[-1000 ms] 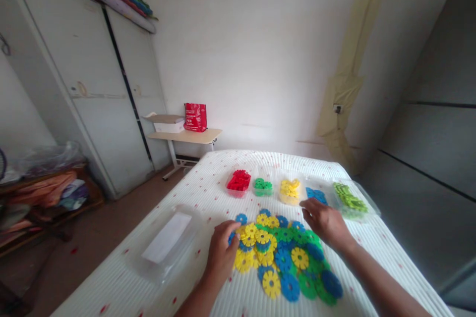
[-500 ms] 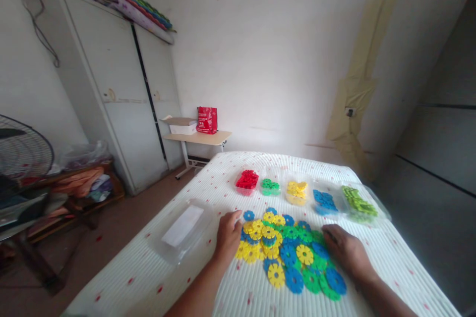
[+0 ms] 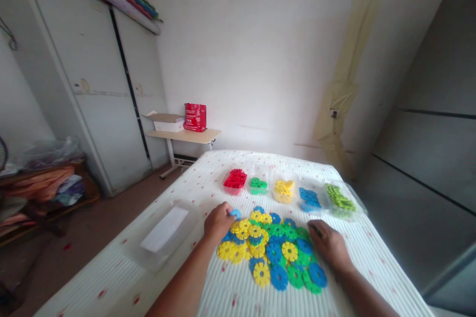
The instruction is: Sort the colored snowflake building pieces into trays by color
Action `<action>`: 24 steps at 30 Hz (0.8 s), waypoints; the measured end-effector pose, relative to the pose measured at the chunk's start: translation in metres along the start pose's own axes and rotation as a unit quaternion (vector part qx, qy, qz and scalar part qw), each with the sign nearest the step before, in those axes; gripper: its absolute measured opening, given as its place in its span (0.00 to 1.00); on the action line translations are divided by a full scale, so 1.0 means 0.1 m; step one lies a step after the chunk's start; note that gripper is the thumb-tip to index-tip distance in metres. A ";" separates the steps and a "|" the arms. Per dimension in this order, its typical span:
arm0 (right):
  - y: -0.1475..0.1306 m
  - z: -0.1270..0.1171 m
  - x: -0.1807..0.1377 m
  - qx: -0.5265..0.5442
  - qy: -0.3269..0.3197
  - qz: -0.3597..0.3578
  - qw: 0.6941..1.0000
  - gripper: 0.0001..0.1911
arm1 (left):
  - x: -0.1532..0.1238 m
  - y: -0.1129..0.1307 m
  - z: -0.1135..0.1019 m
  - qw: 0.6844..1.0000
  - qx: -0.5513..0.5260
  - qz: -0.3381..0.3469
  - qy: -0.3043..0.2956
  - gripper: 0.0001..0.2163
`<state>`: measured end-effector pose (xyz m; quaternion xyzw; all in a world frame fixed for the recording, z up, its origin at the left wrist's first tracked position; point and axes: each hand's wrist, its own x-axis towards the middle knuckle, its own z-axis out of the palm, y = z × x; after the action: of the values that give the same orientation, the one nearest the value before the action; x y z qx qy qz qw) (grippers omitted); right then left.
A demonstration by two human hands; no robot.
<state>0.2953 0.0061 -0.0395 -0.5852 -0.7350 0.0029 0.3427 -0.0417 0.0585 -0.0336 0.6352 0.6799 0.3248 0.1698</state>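
A pile of notched plastic discs (image 3: pixel 273 250), yellow, blue and green, lies on the white ribbed tablecloth in front of me. At the pile's upper left corner, my left hand (image 3: pixel 218 223) pinches a light blue disc (image 3: pixel 235 213) by its edge between thumb and fingers. My right hand (image 3: pixel 330 243) rests at the pile's right side, its fingers curled in beside the green discs (image 3: pixel 303 233). Whatever lies under those fingers is hidden.
Behind the pile stand clear boxes with red pieces (image 3: pixel 235 180), green pieces (image 3: pixel 258 184), yellow pieces (image 3: pixel 284 189), blue pieces (image 3: pixel 310 198) and light green pieces (image 3: pixel 339 197). A clear plastic lid (image 3: pixel 163 233) with white paper lies left. A side table (image 3: pixel 201 135) holds a red bag (image 3: pixel 195 117).
The left hand has closed on the blue disc at the pile's upper left corner. My view has turned slightly right, so everything sits further left. The right hand stays beside the pile.
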 end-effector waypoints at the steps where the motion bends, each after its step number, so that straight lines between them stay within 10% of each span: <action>1: 0.00 -0.01 0.00 0.009 0.008 0.010 1.000 0.16 | -0.01 -0.03 0.00 1.000 -0.017 0.003 0.009 0.02; 5: -0.07 -0.11 0.02 0.060 0.005 0.050 0.997 0.16 | 0.00 -0.15 0.02 0.994 -0.097 0.028 0.047 0.06; 13: -0.31 -0.33 0.05 0.076 -0.244 0.037 0.966 0.14 | -0.04 -0.02 0.03 0.975 -0.203 0.068 0.055 0.11; 24: -0.37 -0.35 0.04 0.114 -0.235 0.042 0.964 0.08 | -0.38 0.40 0.14 0.940 -0.313 0.131 -0.028 0.13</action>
<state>0.2809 -0.0161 0.0049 -0.5553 -0.7647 0.2383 0.2239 0.0027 0.0243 -0.0240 0.6428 0.4495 0.5223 0.3346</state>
